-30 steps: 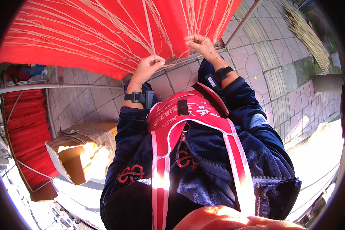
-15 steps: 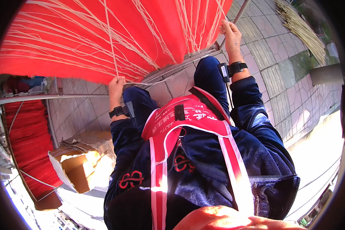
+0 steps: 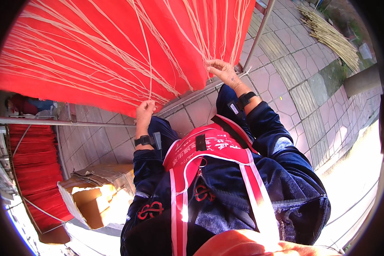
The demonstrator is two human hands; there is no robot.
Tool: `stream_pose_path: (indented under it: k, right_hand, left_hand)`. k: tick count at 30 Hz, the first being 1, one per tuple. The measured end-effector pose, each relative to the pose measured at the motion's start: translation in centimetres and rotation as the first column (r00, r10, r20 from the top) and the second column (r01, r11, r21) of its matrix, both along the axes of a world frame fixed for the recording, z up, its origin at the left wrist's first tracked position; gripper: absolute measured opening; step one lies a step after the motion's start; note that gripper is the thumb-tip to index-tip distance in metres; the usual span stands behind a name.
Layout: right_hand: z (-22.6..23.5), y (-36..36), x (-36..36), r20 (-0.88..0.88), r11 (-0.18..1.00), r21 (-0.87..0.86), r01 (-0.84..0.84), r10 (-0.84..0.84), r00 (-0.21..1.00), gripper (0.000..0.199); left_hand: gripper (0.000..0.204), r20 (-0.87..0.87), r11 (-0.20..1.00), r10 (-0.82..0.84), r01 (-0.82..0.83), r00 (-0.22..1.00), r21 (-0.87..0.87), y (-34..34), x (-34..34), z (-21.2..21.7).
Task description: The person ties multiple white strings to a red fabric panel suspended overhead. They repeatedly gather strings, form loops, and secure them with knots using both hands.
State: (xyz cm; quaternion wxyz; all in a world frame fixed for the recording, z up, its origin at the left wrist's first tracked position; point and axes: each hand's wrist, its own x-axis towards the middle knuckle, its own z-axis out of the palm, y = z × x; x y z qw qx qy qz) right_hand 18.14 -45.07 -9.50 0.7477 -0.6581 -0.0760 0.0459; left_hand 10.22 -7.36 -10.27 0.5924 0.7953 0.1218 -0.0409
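Observation:
A broad red sheet [image 3: 64, 96], fibrous at its lower edge, hangs in front of me with many thin cream strings [image 3: 115, 64] fanned across it. At its lower edge, my left hand [image 3: 144, 114] is closed in a pinch on one string, which runs taut upward from the fingertips. Further right, my right hand [image 3: 226, 73] has its thumb and fingers pinched on another string, beside a bunch of strings close to the sheet's right part. The fingertips of that hand partly merge with the strings behind them.
A metal bar [image 3: 59, 123] crosses at left, and a metal pole [image 3: 260, 34] slants at upper right. Below left are an open cardboard box [image 3: 106, 179] and a stack of red material [image 3: 36, 166]. A bundle of thin sticks [image 3: 330, 36] lies on the paving [image 3: 298, 77].
My right hand has come down and to the left, toward the sheet's lower edge. My left hand has shifted slightly down and right, still pinching its string. The whole view has tilted a little.

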Motion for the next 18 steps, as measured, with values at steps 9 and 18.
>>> stream_pose_path:
  k: [9, 18]
  right_hand:
    - [9.0, -1.8, 7.7, 0.265, 0.939, 0.122, 0.323, -0.344, 0.901, 0.016]
    - [22.7, -1.3, 12.7, 0.497, 0.89, 0.124, 0.438, -0.438, 0.749, 0.026]
  left_hand:
    - [0.032, 0.112, 0.999, 0.027, -0.023, 0.993, -0.042, -3.3, 1.5, 2.8]
    - [0.02, 0.419, 0.955, -0.146, 0.239, 0.896, -0.178, -11.5, 4.7, 15.0]
